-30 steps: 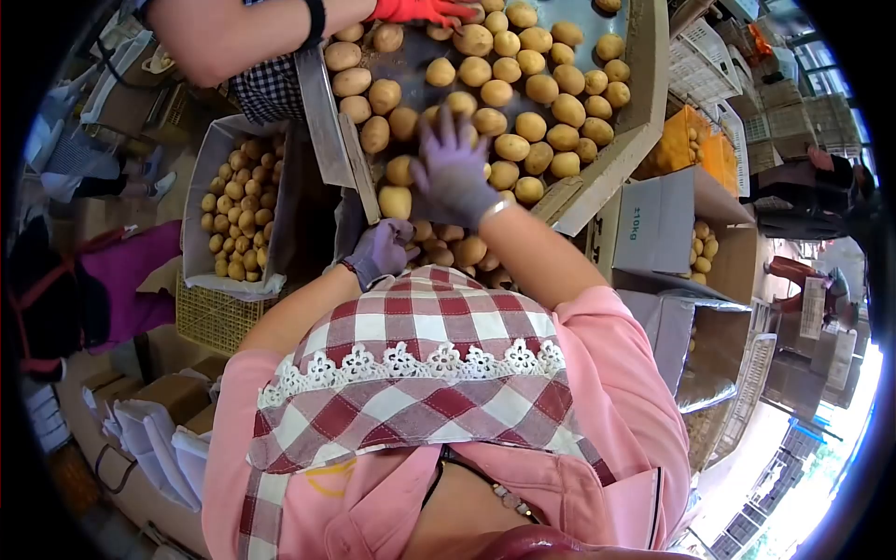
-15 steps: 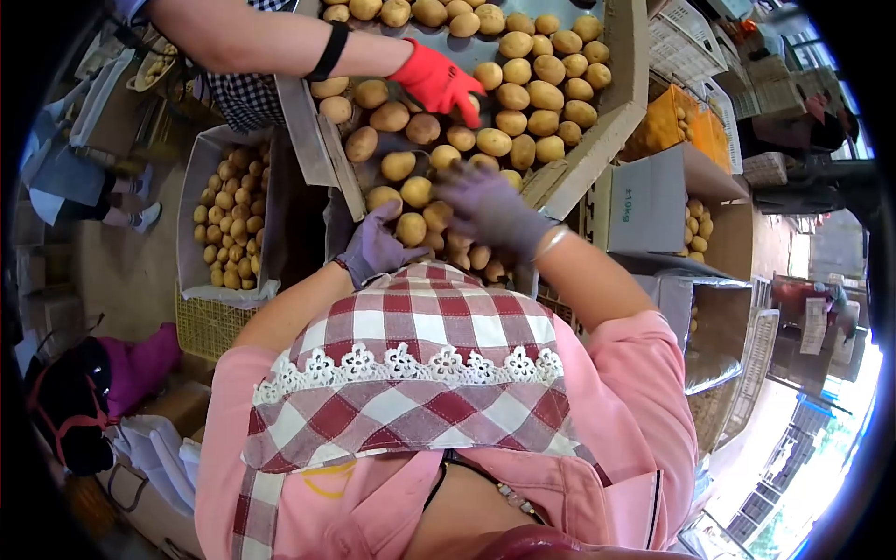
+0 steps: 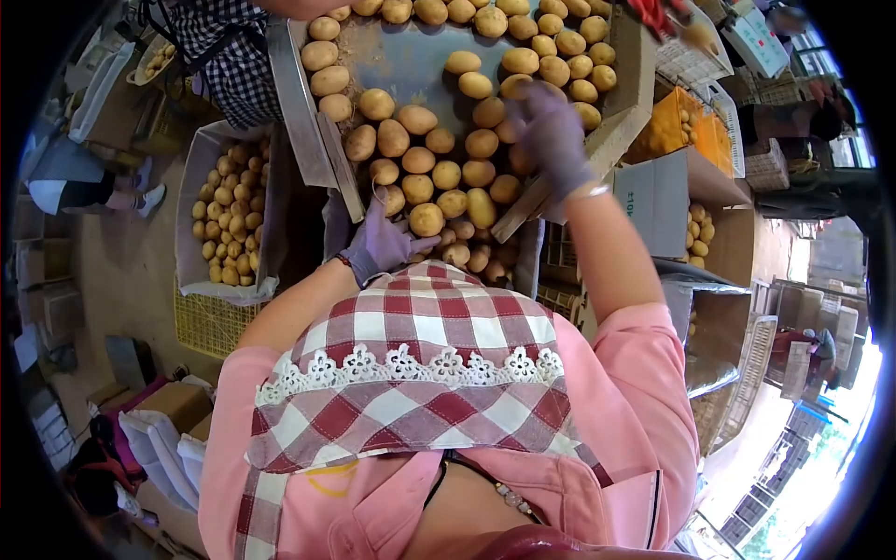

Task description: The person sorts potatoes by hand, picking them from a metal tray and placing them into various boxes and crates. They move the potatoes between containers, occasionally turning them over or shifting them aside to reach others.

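Many potatoes (image 3: 418,187) lie on a metal-bottomed sorting tray (image 3: 401,65) with raised side boards. At the tray's narrow near opening, my left hand (image 3: 381,241), in a greyish-purple glove, is open with thumb and fingers apart beside the nearest potatoes. My right hand (image 3: 553,140), gloved alike, reaches over potatoes by the right board. Its fingers are stretched out and somewhat blurred; potatoes under it are partly hidden. Below the opening, more potatoes (image 3: 457,254) lie in a lined container (image 3: 527,266), partly covered by my apron (image 3: 420,317).
A lined crate of potatoes (image 3: 229,219) stands left on a yellow basket (image 3: 207,322). Cardboard boxes (image 3: 649,201) and an orange-lined crate (image 3: 667,126) stand right. A co-worker's red glove (image 3: 655,17) is at the upper right; their checked clothing (image 3: 224,65) shows upper left.
My right hand has moved up and right from the opening. The co-worker's red glove has left the tray's middle for the upper right. Potatoes have shifted, baring more metal. My left hand stays near the opening.
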A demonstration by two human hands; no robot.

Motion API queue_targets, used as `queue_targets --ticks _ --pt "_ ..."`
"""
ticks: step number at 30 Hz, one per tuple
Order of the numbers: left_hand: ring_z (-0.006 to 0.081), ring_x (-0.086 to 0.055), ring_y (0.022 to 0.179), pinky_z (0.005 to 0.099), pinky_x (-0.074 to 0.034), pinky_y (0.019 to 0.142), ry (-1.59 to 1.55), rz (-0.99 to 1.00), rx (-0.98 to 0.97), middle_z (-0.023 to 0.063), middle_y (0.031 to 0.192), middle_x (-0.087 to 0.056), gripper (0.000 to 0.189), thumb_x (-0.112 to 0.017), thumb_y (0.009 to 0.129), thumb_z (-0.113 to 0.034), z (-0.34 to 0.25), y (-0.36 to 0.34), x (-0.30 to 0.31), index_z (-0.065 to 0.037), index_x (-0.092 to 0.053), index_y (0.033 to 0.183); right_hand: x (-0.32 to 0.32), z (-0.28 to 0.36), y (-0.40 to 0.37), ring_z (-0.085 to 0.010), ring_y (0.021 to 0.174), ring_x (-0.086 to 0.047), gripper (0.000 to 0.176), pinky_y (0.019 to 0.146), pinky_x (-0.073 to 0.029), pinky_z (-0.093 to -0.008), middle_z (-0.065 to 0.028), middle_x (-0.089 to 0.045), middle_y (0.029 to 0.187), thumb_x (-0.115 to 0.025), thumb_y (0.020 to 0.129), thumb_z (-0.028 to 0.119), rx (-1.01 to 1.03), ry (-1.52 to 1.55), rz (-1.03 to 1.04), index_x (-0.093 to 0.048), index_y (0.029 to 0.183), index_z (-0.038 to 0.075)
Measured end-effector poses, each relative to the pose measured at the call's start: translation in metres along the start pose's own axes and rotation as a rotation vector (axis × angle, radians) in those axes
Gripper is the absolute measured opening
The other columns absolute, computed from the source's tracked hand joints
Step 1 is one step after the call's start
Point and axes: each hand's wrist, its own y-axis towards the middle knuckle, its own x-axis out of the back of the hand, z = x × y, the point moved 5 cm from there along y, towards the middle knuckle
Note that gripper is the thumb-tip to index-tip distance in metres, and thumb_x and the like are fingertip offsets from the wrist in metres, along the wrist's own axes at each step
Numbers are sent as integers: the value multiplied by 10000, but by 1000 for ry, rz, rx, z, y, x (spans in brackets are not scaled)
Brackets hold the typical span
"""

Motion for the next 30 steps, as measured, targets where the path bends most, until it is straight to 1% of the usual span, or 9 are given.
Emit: queue_targets --ticks 2,10,17,20,23,25,26,28,30 --pt "400 -301 1334 611 -308 1049 80 15 -21 158 1493 -178 793 -506 873 -575 0 -2 0 -201 -123 1459 -1 -64 26 -342 906 -642 414 743 -523 -431 -204 -653 974 -609 825 379 -352 -302 431 -524 1034 32" --pt "387 -281 1343 567 -346 1046 47 69 18 152 1502 -159 885 -431 822 -714 6 -1 -8 -188 -112 1459 -52 -27 25 -355 980 -618 573 850 -477 -446 -195 -637 1046 -653 778 414 -236 -152 484 -453 1189 69" --pt "468 -331 1289 520 -317 1074 117 -192 9 152 1507 -166 1046 -392 746 -811 13 15 -4 -116 -77 1461 -65 -23 17 -323 1104 -556 650 945 -422 -450 -130 -563 1209 -672 756 360 -170 -245 327 -424 1340 216" --pt "369 -262 1352 500 -264 1115 14 -100 34 179 1497 -169 1067 -448 755 -774 14 9 -13 -57 -62 1444 -66 -23 12 -299 1104 -565 557 959 -398 -495 -110 -554 1223 -641 789 332 -243 -160 439 -458 1312 276" --pt "335 -234 1371 517 -217 1135 4 99 59 182 1493 -175 1065 -496 765 -738 10 15 -1 -47 -51 1441 -5 -25 -4 -325 965 -607 611 828 -500 -401 -154 -609 1086 -734 699 278 -82 87 21 -514 1263 197" --pt "336 -236 1364 522 -214 1133 70 133 24 200 1496 -144 989 -467 811 -706 6 17 3 -57 -68 1442 68 -54 -30 -219 939 -623 547 806 -511 -324 -121 -630 1065 -747 725 158 97 48 -308 -542 1229 104" --pt "307 -301 1212 497 -265 1095 -102 200 83 159 1302 -227 910 -445 843 -667 6 21 13 -61 -105 1430 104 -78 -47 -190 934 -619 507 818 -508 -295 -104 -633 1061 -730 758 106 95 -1 -436 -536 1224 52" --pt "250 -430 910 447 -368 1019 -427 329 210 76 914 -391 755 -400 908 -591 3 32 44 -69 -178 1405 164 -171 -86 -195 994 -601 588 858 -499 -291 -140 -604 1141 -741 774 115 -110 126 -613 -472 1279 -20" --pt "256 -420 944 450 -368 1020 -341 214 196 77 958 -386 734 -405 909 -574 3 27 36 -83 -184 1408 189 -171 -135 -195 874 -619 472 771 -509 -296 -133 -622 1012 -718 781 104 -313 -338 -729 -522 1193 -16"
